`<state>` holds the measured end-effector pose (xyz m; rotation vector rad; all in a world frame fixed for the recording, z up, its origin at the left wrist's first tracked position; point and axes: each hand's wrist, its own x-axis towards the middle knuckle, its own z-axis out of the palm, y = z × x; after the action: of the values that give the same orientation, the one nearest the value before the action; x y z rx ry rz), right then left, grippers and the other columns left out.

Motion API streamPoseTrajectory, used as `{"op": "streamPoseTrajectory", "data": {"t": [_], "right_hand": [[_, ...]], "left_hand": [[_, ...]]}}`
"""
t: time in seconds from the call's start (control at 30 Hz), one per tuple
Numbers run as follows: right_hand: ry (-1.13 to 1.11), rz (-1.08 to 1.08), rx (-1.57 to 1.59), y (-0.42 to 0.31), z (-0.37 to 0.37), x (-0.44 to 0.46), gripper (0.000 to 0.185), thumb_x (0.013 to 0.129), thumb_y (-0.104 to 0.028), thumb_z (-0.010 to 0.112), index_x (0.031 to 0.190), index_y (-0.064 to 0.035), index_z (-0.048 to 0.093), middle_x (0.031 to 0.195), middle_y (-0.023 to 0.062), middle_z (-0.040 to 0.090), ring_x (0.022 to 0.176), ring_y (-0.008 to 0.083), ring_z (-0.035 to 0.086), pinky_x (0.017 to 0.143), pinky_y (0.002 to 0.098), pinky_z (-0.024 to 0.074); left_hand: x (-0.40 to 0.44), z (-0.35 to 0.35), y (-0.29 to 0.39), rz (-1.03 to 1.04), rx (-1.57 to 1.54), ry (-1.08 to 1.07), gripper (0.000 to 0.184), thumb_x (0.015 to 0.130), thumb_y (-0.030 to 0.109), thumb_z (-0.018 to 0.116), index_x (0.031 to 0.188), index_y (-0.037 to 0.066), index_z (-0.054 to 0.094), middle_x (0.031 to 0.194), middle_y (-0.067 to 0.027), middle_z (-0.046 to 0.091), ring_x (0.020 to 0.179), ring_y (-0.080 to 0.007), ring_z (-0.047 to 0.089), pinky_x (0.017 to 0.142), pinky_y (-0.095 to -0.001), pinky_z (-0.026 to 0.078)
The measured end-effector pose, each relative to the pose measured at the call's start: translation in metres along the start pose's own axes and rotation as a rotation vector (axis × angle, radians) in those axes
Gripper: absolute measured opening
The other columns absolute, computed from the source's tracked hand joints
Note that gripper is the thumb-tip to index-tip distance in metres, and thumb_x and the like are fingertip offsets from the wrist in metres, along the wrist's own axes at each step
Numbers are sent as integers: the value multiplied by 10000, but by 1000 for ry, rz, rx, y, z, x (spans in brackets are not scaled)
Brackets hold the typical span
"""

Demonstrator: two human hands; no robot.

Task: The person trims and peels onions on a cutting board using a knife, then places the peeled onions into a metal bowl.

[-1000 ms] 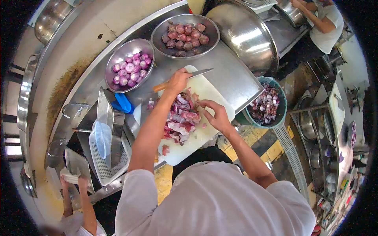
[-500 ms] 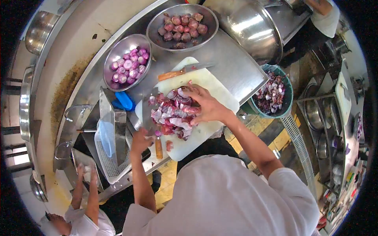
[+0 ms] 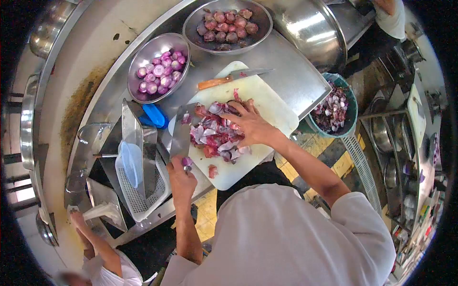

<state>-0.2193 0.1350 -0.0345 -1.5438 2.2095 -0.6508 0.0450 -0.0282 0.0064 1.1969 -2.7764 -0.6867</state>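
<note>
Onion peelings (image 3: pixel 214 129), probably light, limp and slippery, best scooped from the heap's edges, lie toward nine o'clock on the cutting board (image 3: pixel 261 102), the right grip (image 3: pixel 250 126) splayed loosely over their three-o'clock side, while the left grip (image 3: pixel 181 180), at their seven o'clock, clasps the cleaver (image 3: pixel 180 136).

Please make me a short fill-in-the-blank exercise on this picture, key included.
1. The ____ hand holds a wide-bladed knife.
2. The right hand touches onion peelings on a white cutting ____.
3. The slimmer knife has a brown ____ handle.
4. Peeled purple onions sit in a metal ____.

Missing words: left; board; wooden; bowl.
</note>
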Motion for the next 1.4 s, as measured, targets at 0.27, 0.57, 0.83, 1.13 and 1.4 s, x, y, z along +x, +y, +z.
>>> {"op": "streamPoseTrajectory", "data": {"t": [0.27, 0.57, 0.83, 1.13, 1.4], "right_hand": [[98, 77, 121, -11, -7, -23, 1203, 423, -256, 955, 1496, -253, 411, 1600, 191, 209, 1401, 536, 291, 1187, 593, 265], [98, 286, 36, -50, 24, -14, 1275, 415, -243, 952, 1533, -333, 346, 1615, 225, 135, 1366, 610, 289, 1108, 637, 356], [312, 260, -52, -41, 51, 5, 1126, 531, -157, 863, 1530, -329, 374, 1553, 249, 298, 1203, 566, 486, 967, 552, 482], [399, 131, 280, -33, -21, -8, 854, 656, -118, 778, 1449, -268, 501, 1483, 259, 377, 1199, 530, 508, 1008, 576, 455], [721, 151, 247, 64, -132, -134, 957, 570, -300, 877, 1445, -253, 495, 1510, 289, 363, 1304, 553, 437, 1099, 542, 414]], "left_hand": [[-3, -44, -17, -92, -293, 17, 585, 795, -81, 532, 1372, 0, 492, 995, -182, 621, 778, -265, 648, 657, -366, 536], [3, 42, -90, -150, -865, -85, 83, 968, 37, 557, 1037, 2, 588, 716, -35, 605, 504, -71, 526, 431, -251, 415], [5, 66, 2, -99, -834, -226, 130, 959, 8, 557, 1088, 1, 577, 795, -26, 588, 544, -74, 499, 485, -259, 419], [-11, 11, 72, 108, -481, -7, 129, 955, -15, 510, 1074, -24, 559, 740, -38, 602, 539, -74, 516, 473, -246, 421], [-24, 27, 249, 211, -349, -118, 221, 946, 34, 577, 1165, -1, 582, 786, -50, 627, 661, -96, 583, 595, -291, 495]]}}
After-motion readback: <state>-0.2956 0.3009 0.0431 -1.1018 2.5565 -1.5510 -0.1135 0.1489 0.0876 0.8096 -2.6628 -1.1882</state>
